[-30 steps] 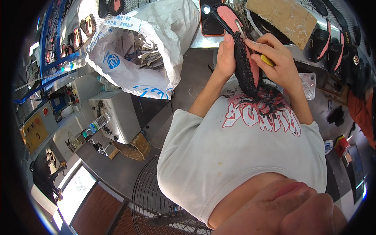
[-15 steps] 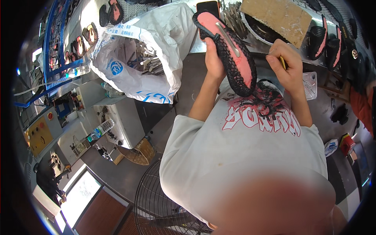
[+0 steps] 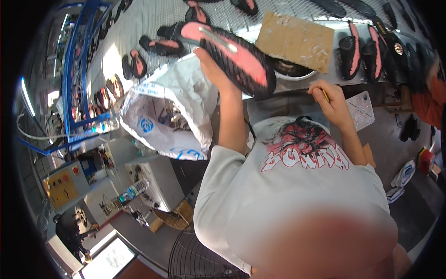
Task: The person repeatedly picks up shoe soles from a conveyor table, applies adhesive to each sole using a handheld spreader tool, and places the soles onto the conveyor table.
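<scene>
My left hand (image 3: 213, 69) grips the edge of a black woven shoe (image 3: 246, 61), whose pink sole side faces up. Along the middle of that pink surface runs a narrow metal shank strip (image 3: 218, 39). The shoe is raised over the near edge of the work surface, beside the mouth of a white sack (image 3: 193, 88). Off to the right, my right hand (image 3: 331, 104) is closed around a thin yellow tool (image 3: 326, 96); the fingers hide most of it, so its kind cannot be told.
Metal strips (image 3: 173, 115) lie inside the sack. Cardboard (image 3: 295, 42) covers part of a round pan (image 3: 292, 69). Black shoes with pink soles (image 3: 351, 51) stand at right; others (image 3: 162, 45) lie on the metal mesh (image 3: 153, 23) at far left. Someone's orange sleeve (image 3: 429, 102) shows at the right edge.
My left hand has carried the shoe left and farther out, over the mesh side. My right hand keeps hold of the yellow tool. The whole view has shifted, showing more of the mesh.
</scene>
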Demonstrator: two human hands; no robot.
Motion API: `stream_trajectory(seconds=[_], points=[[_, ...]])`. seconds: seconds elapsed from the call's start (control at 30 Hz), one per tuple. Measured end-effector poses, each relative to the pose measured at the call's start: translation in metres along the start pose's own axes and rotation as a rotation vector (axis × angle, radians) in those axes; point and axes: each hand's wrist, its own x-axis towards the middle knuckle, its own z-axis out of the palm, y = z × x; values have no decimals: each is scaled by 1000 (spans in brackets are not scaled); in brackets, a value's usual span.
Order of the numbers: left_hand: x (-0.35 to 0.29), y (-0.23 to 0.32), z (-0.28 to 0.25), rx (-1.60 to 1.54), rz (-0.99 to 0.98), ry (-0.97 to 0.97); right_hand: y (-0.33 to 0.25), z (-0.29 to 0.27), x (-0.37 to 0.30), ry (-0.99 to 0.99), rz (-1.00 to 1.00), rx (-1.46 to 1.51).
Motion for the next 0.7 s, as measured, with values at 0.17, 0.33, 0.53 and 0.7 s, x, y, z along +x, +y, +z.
stream_trajectory(seconds=[0.17,0.33,0.53,0.7], points=[[130,-62,61,106,-56,-332,10,-29,-36,197,58,-29],[194,-141,116,957,126,-520,15,-41,-81,407,160,-88],[200,-225,116,926,-494,-486,33,-42,-122,551,317,-75],[235,-257,73,1262,-461,-674,30,-42,-123,576,349,-92]])
